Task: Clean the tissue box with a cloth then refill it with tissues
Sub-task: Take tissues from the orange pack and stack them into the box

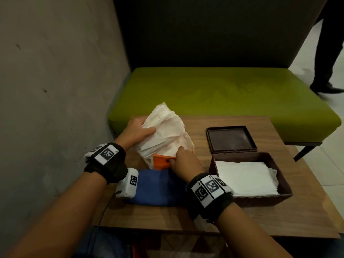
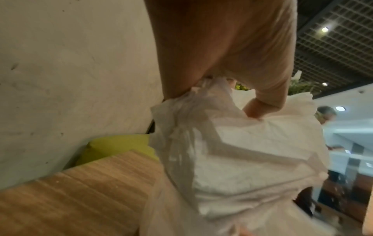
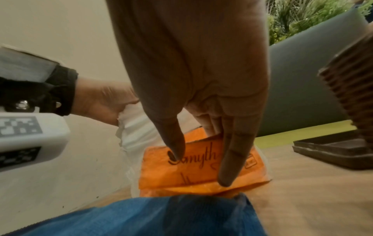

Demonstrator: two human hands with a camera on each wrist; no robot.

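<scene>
A clear plastic tissue pack with an orange printed end stands tilted on the wooden table. My left hand grips the white tissues at its upper end, thumb pressed into them. My right hand pinches the orange end between thumb and fingers. To the right, the brown tissue box is open, with a stack of white tissues inside. Its lid lies upside down behind it. A blue cloth lies folded under my wrists.
A grey concrete wall runs close along the table's left side. A green bench seat with a dark back stands just beyond the table. A person's legs are on the floor at the far right.
</scene>
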